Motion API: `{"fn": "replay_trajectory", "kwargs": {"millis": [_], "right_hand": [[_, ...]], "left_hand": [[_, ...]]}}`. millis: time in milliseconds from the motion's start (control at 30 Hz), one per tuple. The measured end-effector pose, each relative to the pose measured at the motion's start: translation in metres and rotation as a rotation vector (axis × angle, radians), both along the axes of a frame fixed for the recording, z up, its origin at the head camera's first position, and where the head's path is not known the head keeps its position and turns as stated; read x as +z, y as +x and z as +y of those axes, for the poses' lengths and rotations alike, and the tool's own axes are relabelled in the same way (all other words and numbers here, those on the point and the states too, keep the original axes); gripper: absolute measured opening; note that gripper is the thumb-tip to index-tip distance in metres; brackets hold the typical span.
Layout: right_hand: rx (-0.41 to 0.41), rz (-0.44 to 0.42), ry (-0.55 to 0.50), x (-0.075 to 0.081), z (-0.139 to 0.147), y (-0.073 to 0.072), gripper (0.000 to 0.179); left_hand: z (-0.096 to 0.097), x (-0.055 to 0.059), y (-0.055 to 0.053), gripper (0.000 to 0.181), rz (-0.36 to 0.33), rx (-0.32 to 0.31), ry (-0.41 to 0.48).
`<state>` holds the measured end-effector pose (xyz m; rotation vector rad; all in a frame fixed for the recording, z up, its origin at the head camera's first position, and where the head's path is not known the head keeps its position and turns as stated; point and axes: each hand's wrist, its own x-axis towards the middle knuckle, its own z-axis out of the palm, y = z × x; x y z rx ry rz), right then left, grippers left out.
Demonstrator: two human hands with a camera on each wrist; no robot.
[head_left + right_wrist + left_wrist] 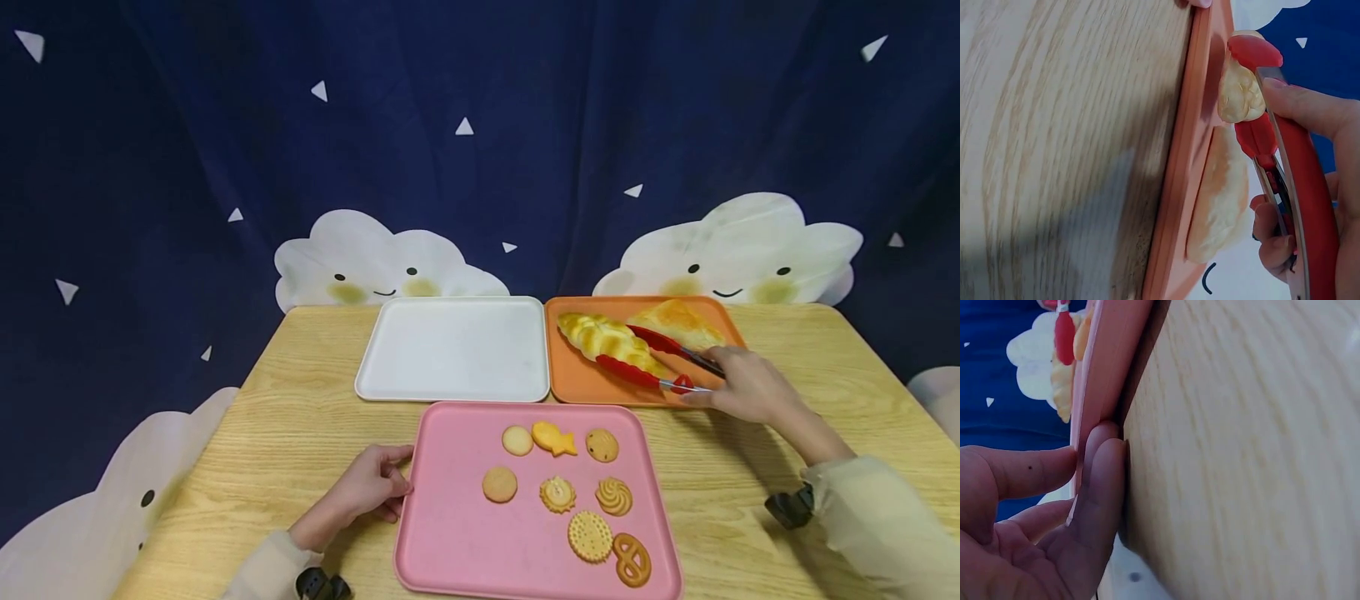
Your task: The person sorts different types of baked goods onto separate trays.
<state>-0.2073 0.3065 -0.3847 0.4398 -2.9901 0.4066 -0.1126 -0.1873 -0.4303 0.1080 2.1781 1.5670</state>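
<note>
With the left hand (372, 483) pinching the edge of the pink tray (450, 533), the nearer right hand (750, 385) is gripping red-tipped tongs (636, 373). These are straddling the braided bread (602, 337), lying leftward on the orange tray (573, 379), its length slanting far-left to near-right.

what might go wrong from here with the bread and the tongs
The long braided bread could swing or slip, since the tongs in the right hand straddle it nearer one end. The tongs might also nudge the flat bread lying close behind. And with the left hand on the pink tray's rim, a tug could slide the loose cookies.
</note>
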Motion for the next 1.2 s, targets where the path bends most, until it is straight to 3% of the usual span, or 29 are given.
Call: {"fn": "replay_trajectory", "kwargs": {"millis": [433,733,1200], "right_hand": [[-0.029,-0.052,0.014,-0.010,0.001,-0.003,0.093],[-0.017,0.023,-0.027,0.003,0.002,0.009,0.087],[0.013,0.076,-0.070,0.007,0.000,0.034,0.076]], "left_hand": [[-0.001,-0.003,0.001,0.057,0.001,0.004,-0.007],[0.000,0.002,0.001,0.056,0.011,0.002,-0.014],[0.000,0.002,0.001,0.055,0.011,0.001,-0.027]]}}
